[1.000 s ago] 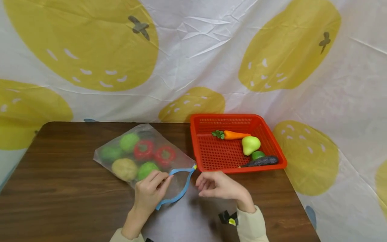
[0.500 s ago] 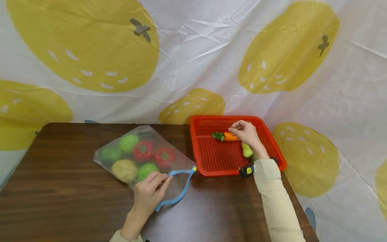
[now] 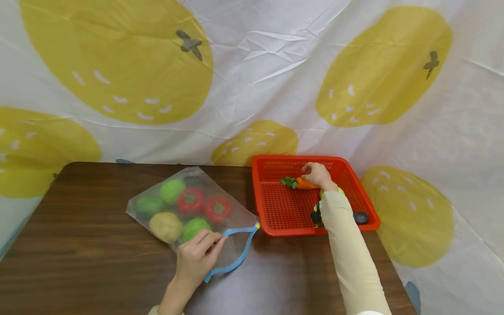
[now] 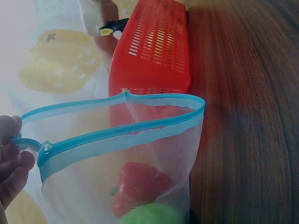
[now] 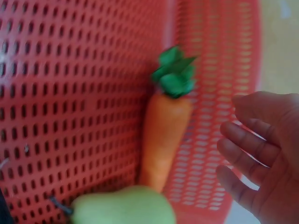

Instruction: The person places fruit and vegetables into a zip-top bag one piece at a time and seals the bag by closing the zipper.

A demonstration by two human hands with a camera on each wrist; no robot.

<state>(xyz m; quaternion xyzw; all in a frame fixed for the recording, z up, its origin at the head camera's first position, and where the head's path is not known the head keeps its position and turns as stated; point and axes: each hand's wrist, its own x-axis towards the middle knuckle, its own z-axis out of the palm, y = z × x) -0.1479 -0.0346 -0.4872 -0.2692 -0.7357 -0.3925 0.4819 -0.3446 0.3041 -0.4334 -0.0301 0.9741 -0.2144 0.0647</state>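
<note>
A translucent zip bag (image 4: 88,186) with a blue zipper edge (image 3: 238,261) lies on the table, its mouth gaping. My left hand (image 3: 198,256) pinches the zipper edge at the near side between thumb and fingers. Inside the bag are two red bell peppers (image 3: 190,201), a potato (image 3: 166,227) and several green round items (image 3: 172,191). Over the red basket (image 3: 257,205) is my right hand (image 3: 318,176), fingers relaxed and holding nothing. Below it, an orange carrot (image 5: 166,135) with green leaves leans along the basket wall, apart from the fingers in the right wrist view.
A green pear (image 5: 124,207) lies by the carrot's tip. The end of a dark eggplant (image 3: 360,218) shows at the basket's right, partly behind my sleeve. The basket stands on the brown table (image 3: 98,262) beside the bag's mouth. A lemon-print cloth (image 3: 271,87) hangs behind.
My right hand has moved from beside the bag's mouth, forward and right, into the basket above the carrot. The left hand keeps its pinch on the bag.
</note>
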